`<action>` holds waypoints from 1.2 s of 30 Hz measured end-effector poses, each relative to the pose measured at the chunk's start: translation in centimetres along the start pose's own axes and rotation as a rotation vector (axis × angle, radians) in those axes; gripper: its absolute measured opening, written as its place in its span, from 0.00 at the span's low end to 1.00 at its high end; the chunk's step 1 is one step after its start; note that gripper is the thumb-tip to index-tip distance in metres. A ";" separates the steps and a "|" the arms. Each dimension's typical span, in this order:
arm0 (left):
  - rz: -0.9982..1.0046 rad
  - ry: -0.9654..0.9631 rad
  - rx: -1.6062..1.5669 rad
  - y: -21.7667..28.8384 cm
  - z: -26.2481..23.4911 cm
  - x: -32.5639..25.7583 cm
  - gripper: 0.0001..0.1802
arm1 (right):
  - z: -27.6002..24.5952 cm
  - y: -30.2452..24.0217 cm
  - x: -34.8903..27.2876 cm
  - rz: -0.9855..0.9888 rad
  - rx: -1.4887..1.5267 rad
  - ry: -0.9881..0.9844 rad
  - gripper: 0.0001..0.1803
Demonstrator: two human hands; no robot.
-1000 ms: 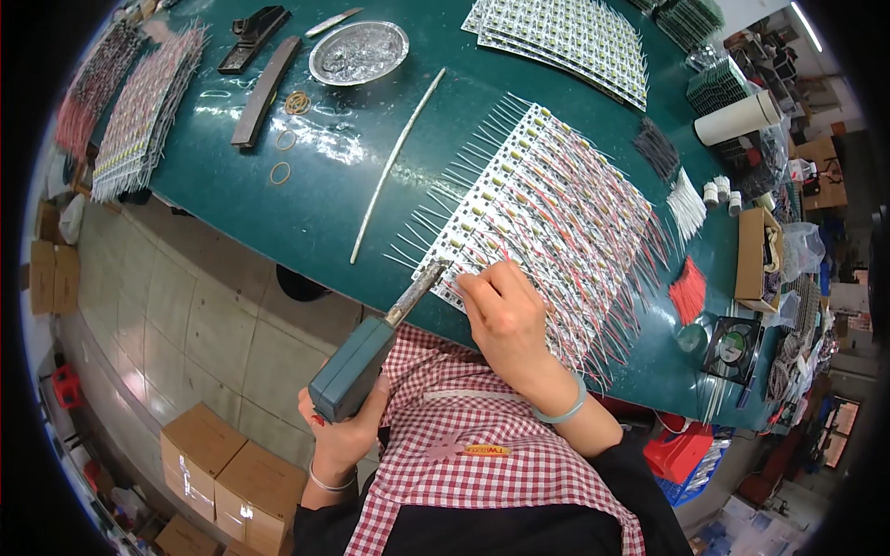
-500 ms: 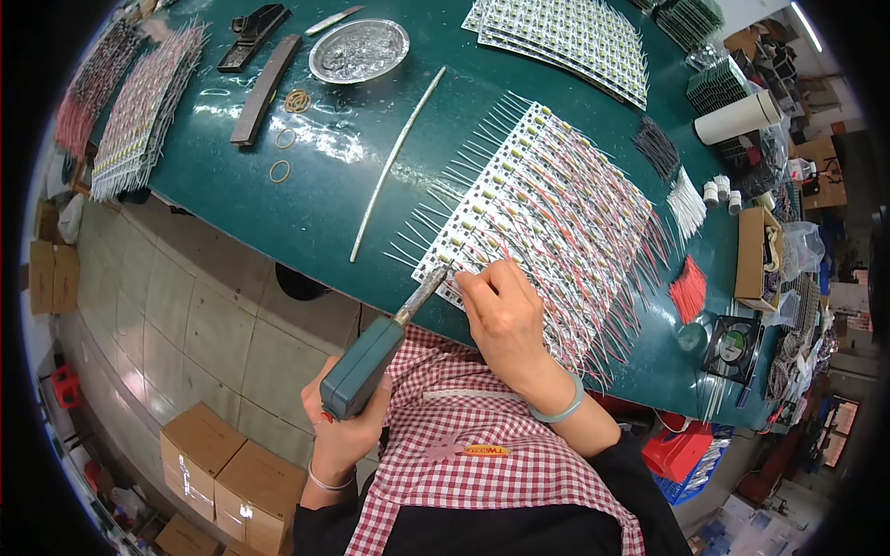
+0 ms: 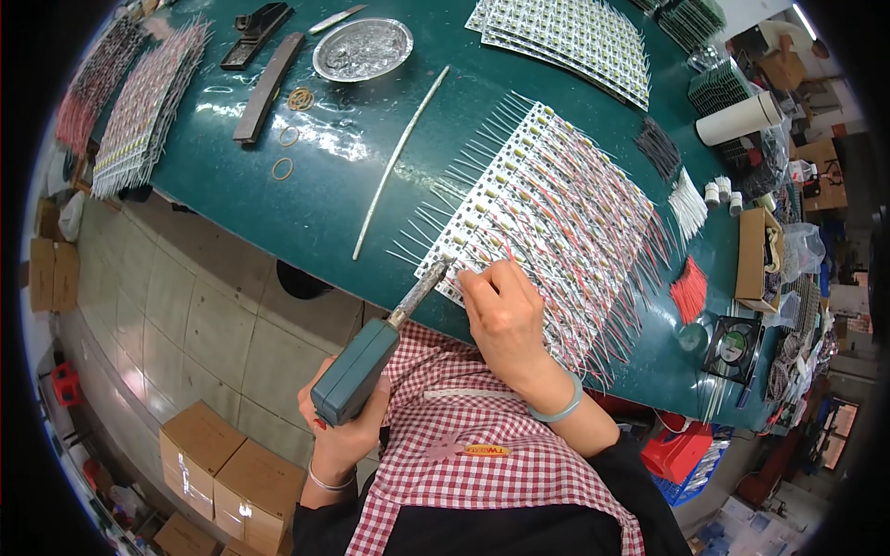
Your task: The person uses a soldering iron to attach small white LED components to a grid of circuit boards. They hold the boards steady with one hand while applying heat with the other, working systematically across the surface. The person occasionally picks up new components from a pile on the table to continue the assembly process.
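My left hand (image 3: 348,398) is wrapped round the dark green body of a soldering iron (image 3: 357,366). Its metal tip rests at the near-left corner of a white circuit board panel (image 3: 505,185), close to the fingertips of my other hand. That panel carries rows of small yellowish parts, with red and white wires lying across it and bare pale leads sticking out along its left edge. Over the near edge, my right hand (image 3: 505,306) is closed in a pinch; a red wire (image 3: 508,252) pokes out above its fingers. The pinched end is too small to make out clearly.
A solder wire length (image 3: 400,162) lies left of the panel. Beyond are a foil dish (image 3: 363,50), rubber bands (image 3: 299,99) and a dark bar (image 3: 269,88). Stacked panels (image 3: 565,46) stand at the back; black, white and red wire bundles (image 3: 688,290) and a small fan (image 3: 732,347) lie right.
The soldering iron's rear has dropped slightly down and left, with its tip still at the panel's corner. My right hand holds nearly the same place; the whole view has shifted slightly.
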State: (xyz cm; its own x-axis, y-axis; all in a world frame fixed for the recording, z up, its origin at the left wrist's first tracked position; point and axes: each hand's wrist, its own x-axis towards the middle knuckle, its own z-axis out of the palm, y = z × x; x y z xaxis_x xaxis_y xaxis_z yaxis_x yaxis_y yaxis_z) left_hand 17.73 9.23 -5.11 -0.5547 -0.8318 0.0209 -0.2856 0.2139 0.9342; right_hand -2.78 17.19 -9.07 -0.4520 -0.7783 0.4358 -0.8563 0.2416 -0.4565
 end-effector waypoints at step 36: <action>0.053 0.017 0.000 -0.3 0.5 0.0 0.09 | 0.0 -0.1 -0.1 0.014 0.016 0.009 0.10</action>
State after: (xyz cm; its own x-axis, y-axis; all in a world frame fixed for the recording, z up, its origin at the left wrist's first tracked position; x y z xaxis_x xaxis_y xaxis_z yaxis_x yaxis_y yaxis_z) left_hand 17.48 9.43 -5.53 -0.5555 -0.8280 0.0768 -0.2562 0.2582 0.9315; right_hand -2.64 17.23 -9.02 -0.4660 -0.7696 0.4366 -0.8461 0.2431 -0.4744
